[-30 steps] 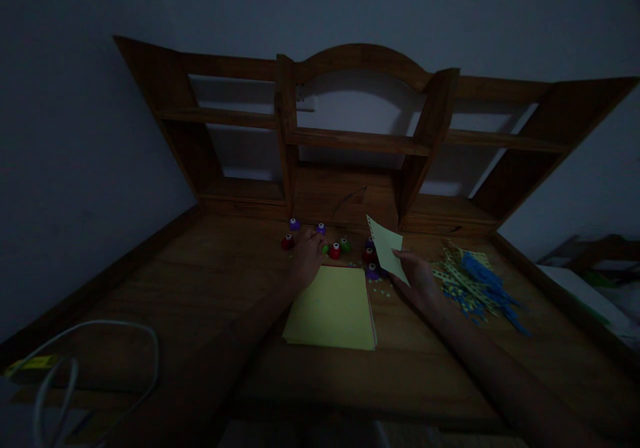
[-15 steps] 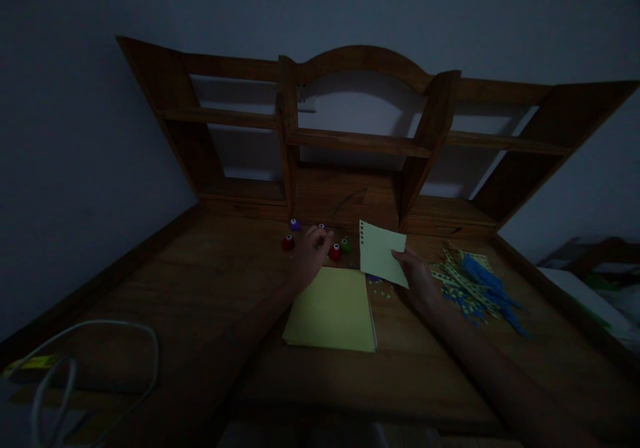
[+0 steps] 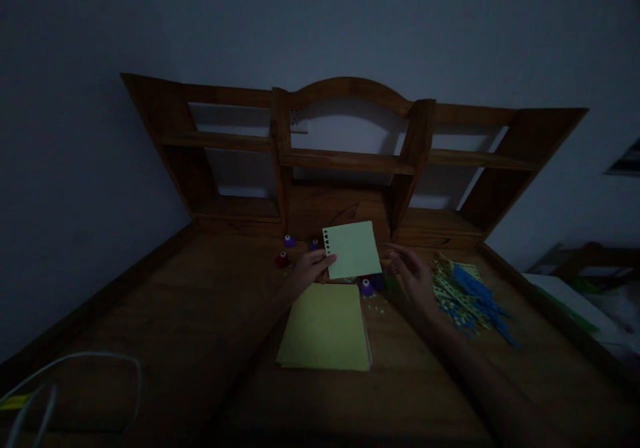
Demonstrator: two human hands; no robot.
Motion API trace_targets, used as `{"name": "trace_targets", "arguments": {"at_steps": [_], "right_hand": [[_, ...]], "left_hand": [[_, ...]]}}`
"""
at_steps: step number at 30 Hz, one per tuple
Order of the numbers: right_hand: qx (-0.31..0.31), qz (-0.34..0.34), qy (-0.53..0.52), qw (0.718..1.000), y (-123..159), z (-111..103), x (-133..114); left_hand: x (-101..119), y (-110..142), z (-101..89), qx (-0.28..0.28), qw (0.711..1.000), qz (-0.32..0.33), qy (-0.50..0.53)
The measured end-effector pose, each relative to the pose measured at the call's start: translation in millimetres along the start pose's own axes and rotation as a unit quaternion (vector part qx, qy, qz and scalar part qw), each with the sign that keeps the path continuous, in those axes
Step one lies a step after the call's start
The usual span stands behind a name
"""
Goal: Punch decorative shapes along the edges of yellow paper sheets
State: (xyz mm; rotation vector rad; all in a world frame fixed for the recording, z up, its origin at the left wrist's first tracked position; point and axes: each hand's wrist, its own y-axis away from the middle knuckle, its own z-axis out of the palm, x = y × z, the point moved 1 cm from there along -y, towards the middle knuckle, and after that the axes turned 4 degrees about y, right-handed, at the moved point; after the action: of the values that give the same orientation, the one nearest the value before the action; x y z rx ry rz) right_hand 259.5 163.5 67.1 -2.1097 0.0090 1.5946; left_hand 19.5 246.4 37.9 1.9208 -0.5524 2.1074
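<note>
My left hand [image 3: 311, 269] pinches the lower left edge of a pale yellow sheet of paper [image 3: 354, 249], thumb on top. A row of small punched holes runs down that edge. Just right of the sheet is my right hand [image 3: 410, 271], its fingers apart and nothing visible in them. Below lies a stack of yellow paper [image 3: 324, 328]. Around the sheet stand small craft punches: a purple one [image 3: 367, 288], a red one [image 3: 283, 259] and another purple one [image 3: 289, 241] among them. Others are partly hidden behind my hands and the sheet.
On the right of the wooden desk [image 3: 200, 308] lies a heap of punched yellow and blue paper strips [image 3: 473, 295]. Tiny paper bits [image 3: 377, 309] are scattered beside the stack. A wooden shelf unit [image 3: 345, 163] stands along the back. A white cable [image 3: 100, 355] loops at lower left.
The sheet has moved left from my right hand into my left hand. My right hand has let go, and its fingers have spread. The view has shifted slightly.
</note>
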Motion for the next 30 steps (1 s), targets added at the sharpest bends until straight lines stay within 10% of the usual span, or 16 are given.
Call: {"name": "trace_targets", "arguments": {"at_steps": [3, 13, 30], "right_hand": [[0.011, -0.026, 0.146, 0.989, -12, -14, 8], [-0.132, -0.057, 0.549, 0.824, -11, -15, 16], [-0.153, -0.061, 0.595, 0.787, -8, -16, 31]], "left_hand": [[-3, -6, -7.7, 0.113, 0.992, 0.012, 0.059], [-9, 13, -3.7, 0.114, 0.980, -0.048, 0.155], [-17, 8, -10.5, 0.188, 0.954, -0.038, 0.231]]}}
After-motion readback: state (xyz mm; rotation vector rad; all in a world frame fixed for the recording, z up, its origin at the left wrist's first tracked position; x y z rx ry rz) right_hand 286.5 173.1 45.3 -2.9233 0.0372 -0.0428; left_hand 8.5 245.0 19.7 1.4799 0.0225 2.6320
